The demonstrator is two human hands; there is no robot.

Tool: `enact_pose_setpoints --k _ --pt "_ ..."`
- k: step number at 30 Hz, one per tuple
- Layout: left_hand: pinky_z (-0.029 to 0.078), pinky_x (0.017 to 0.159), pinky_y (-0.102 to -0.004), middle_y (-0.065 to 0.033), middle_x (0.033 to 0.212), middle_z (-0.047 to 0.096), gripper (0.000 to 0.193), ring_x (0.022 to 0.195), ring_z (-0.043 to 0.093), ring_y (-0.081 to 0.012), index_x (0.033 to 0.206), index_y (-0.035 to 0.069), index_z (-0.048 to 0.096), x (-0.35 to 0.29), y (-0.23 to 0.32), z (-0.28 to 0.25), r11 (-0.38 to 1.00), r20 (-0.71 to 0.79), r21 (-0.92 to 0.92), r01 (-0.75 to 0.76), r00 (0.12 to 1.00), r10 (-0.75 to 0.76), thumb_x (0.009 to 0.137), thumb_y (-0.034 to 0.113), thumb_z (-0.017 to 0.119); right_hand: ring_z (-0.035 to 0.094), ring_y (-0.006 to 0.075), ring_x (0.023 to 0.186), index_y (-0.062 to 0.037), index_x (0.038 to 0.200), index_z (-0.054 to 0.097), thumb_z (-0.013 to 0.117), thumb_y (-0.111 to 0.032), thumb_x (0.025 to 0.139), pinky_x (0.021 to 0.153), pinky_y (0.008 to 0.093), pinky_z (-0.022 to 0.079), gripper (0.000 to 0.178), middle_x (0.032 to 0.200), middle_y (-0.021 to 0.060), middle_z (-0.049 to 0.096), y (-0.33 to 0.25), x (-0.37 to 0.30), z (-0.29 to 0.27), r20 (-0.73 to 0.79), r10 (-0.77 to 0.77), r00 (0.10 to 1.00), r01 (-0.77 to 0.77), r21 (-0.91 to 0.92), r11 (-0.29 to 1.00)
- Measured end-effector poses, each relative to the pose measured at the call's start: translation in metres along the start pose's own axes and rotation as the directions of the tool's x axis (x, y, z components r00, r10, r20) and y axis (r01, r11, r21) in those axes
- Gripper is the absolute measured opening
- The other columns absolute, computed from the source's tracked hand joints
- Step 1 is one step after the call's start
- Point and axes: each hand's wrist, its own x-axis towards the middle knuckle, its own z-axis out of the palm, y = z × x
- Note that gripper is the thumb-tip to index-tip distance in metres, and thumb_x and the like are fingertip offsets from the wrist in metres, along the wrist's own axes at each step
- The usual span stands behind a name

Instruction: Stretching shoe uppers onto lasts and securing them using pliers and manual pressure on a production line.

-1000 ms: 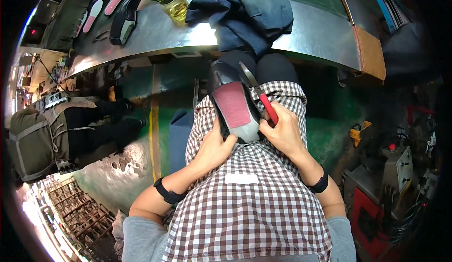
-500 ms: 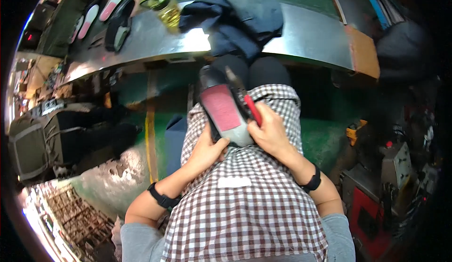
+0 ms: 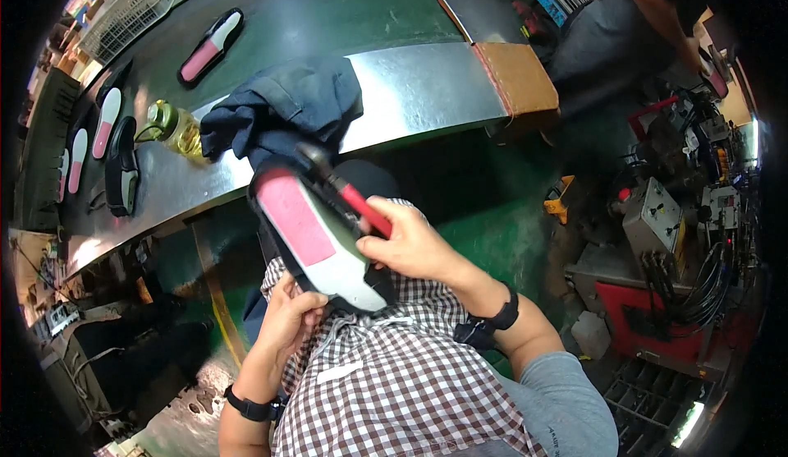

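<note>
Right hand (image 3: 404,242) clamped round the red-handled tool (image 3: 368,211); left hand (image 3: 295,313) curled at the shoe (image 3: 318,245)'s near edge, grip unclear. Shoe sole-up above the apron (image 3: 410,399): best braced there firmly, tool tip kept off the pink pad (image 3: 294,217).

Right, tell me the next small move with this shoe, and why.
I'd probably have the left hand grip the upturned shoe more fully before working the red-handled tool: that hand appears to meet only the shoe's near-left edge, while the right hand holds the tool along its right side.
</note>
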Motion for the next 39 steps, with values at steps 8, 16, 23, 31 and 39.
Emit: enact_pose_setpoints --k 8,16,23,31,39 --pt "0.037 0.045 -0.0173 -0.0017 0.073 0.060 0.061 0.049 0.048 -0.0048 0.137 0.004 0.049 0.054 0.069 0.052 1.000 0.296 -0.009 0.003 0.955 -0.001 0.079 -0.007 0.060 0.060 0.0076 0.063 -0.0001 0.094 0.054 0.067 0.000 0.083 0.053 0.0234 0.052 0.017 0.079 0.0006 0.056 -0.037 0.013 -0.076 -0.131 -0.002 0.991 0.013 0.086 0.996" --pt "0.046 0.045 -0.0206 -0.0051 0.069 0.064 0.067 0.049 0.057 -0.0094 0.151 0.008 0.032 0.088 0.074 0.063 0.987 0.306 0.157 -0.022 0.952 -0.027 0.089 0.004 0.056 0.059 0.0086 0.059 -0.0010 0.093 0.053 0.065 0.000 0.084 0.052 0.0239 0.051 0.015 0.075 0.0003 0.055 -0.022 0.034 -0.079 -0.236 0.046 0.971 -0.048 -0.003 0.999" --pt "0.052 0.052 -0.0222 -0.0106 0.081 0.068 0.080 0.059 0.065 -0.0128 0.159 0.012 0.007 0.101 0.053 0.060 0.977 0.368 0.091 -0.191 0.919 0.145 0.094 0.003 0.053 0.057 0.0086 0.055 -0.0035 0.087 0.052 0.065 -0.002 0.082 0.049 0.0240 0.049 0.014 0.070 0.0000 0.054 -0.017 0.050 -0.117 -0.303 0.099 0.948 -0.112 -0.027 0.993" --pt "0.052 0.058 -0.0215 -0.0092 0.086 0.066 0.069 0.067 0.063 -0.0118 0.154 0.006 0.027 0.097 0.101 -0.002 0.913 0.044 0.105 -0.395 0.919 0.392 0.091 0.005 0.056 0.057 0.0111 0.053 -0.0041 0.098 0.056 0.064 -0.003 0.081 0.048 0.0257 0.048 0.018 0.071 0.0008 0.056 -0.040 0.101 -0.241 -0.599 -0.030 0.800 -0.152 -0.251 0.956" --pt "0.050 0.066 -0.0215 -0.0072 0.099 0.065 0.066 0.081 0.061 -0.0104 0.151 0.007 0.034 0.162 0.183 -0.027 0.631 -0.089 0.243 -0.737 0.630 0.771 0.090 0.005 0.060 0.067 0.0325 0.077 -0.0026 0.097 0.057 0.058 -0.012 0.084 0.065 0.0431 0.052 0.016 0.080 0.0183 0.063 0.012 0.151 -0.416 -0.698 -0.392 0.599 -0.451 -0.698 0.556"
